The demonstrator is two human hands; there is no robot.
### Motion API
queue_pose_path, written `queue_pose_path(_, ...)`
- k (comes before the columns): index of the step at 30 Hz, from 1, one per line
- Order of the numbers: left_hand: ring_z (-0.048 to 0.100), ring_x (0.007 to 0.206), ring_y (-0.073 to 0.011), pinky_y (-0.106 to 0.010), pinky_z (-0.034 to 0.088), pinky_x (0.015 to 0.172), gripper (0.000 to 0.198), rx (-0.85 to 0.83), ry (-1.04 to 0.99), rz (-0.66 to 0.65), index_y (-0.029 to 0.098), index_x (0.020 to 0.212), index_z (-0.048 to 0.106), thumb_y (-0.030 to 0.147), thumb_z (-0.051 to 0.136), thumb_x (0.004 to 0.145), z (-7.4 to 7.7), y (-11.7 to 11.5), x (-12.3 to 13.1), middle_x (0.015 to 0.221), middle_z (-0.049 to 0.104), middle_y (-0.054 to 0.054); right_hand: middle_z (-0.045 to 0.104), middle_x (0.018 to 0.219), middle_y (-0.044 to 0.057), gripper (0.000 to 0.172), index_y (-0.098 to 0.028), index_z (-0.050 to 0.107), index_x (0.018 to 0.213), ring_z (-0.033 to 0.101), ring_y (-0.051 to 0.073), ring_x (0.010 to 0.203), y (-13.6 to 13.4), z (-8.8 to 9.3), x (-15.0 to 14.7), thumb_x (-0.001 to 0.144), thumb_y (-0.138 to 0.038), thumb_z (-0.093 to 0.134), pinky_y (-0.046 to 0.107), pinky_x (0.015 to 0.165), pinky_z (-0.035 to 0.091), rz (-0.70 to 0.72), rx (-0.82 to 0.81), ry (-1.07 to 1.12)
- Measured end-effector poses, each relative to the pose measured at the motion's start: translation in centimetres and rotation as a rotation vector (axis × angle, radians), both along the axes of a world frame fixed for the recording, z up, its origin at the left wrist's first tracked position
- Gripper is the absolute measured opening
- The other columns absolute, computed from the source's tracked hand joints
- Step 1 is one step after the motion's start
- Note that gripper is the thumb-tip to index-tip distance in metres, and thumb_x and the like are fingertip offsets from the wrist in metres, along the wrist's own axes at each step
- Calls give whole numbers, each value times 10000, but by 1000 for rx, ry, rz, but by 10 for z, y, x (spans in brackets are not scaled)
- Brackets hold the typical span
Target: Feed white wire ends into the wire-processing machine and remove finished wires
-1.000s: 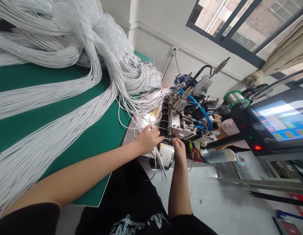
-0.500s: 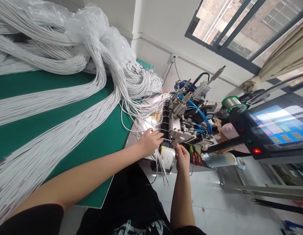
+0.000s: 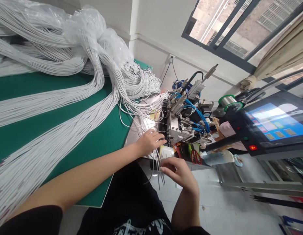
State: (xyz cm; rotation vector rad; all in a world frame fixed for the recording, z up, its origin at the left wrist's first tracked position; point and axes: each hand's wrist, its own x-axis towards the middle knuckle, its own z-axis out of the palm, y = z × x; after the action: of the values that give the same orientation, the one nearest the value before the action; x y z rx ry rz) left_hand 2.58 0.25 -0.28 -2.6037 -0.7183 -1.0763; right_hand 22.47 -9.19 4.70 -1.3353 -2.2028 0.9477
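My left hand [image 3: 150, 143] is closed round a small bunch of white cables [image 3: 155, 158] at the front of a machine. Their loose ends dangle below it, some with dark tips. Its fingers reach toward the machine's black feed strip [image 3: 163, 120]. Close beside the hanging ends is my right hand [image 3: 179, 173], its fingers curved and the thumb apart from them. I see nothing held in it. Behind it sits a roll with a white label [image 3: 166, 151], partly covered. More white cables [image 3: 143, 109] lead from the machine's plate back to the pile.
The metal machine [image 3: 183, 117] with blue tubes stands ahead. A screen [image 3: 278, 120] and a wire spool [image 3: 230, 103] are at the right. Red-handled scissors [image 3: 196, 157] hang near the bench edge. Thick cable bundles [image 3: 75, 130] cover much of the green table [image 3: 92, 156].
My right hand has come away from the machine's front, down and left to the dangling cable ends. My left hand stays at the machine, still with the cables.
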Motion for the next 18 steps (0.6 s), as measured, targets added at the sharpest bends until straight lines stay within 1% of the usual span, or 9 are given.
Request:
queue_pose_path(1, 621, 906, -163, -350, 395, 869, 306, 18, -16, -9, 195, 1083, 640, 108, 395, 921, 0, 0, 0, 1059, 673, -53, 580, 638, -7, 152, -194, 670, 793, 457, 116, 550, -1, 1, -2, 863, -321, 627, 226, 525, 351, 48, -21, -28)
queue_pose_path(3, 620, 863, -152, -335, 403, 837, 307, 55, -47, -20, 196, 1042, 650, 104, 379, 929, 1, 1, 0, 1011, 681, -46, 562, 636, -8, 150, -191, 647, 765, 450, 114, 559, -1, 2, -3, 876, -280, 597, 223, 537, 354, 81, -14, -61)
queue_pose_path(6, 614, 818, -139, -314, 410, 790, 305, 81, -68, -21, 200, 991, 657, 98, 375, 936, 1, 1, 1, 961, 685, -38, 558, 655, -3, 135, -185, 621, 779, 450, 112, 569, -1, 4, -2, 886, -243, 562, 221, 548, 358, 44, 17, -70)
queue_pose_path(10, 613, 828, -136, -302, 412, 764, 287, 68, -67, -10, 204, 993, 654, 125, 381, 952, 1, 1, 1, 961, 681, -44, 579, 674, -8, 98, -192, 628, 825, 472, 107, 567, -2, 4, -3, 858, -284, 622, 214, 541, 357, 34, -32, -117)
queue_pose_path(14, 607, 822, -132, -295, 405, 761, 262, 65, -69, -12, 204, 1004, 645, 143, 394, 959, 0, 1, 0, 961, 672, -40, 572, 647, -23, 61, -202, 620, 788, 482, 105, 571, -2, -3, -6, 846, -213, 607, 211, 549, 347, 24, -40, -178)
queue_pose_path(16, 607, 818, -130, -291, 404, 758, 255, 69, -75, -14, 202, 994, 644, 144, 398, 961, 1, 1, 0, 951, 672, -39, 546, 637, -28, 83, -200, 597, 770, 465, 103, 564, -3, -4, -5, 847, -181, 575, 212, 545, 340, 13, -18, -172)
queue_pose_path(18, 606, 806, -127, -289, 406, 755, 246, 80, -77, -28, 201, 985, 643, 150, 404, 964, 3, 0, 0, 933, 672, -34, 516, 634, -27, 107, -195, 562, 744, 449, 105, 570, -4, -2, -3, 848, -171, 557, 216, 548, 344, 12, 19, -133)
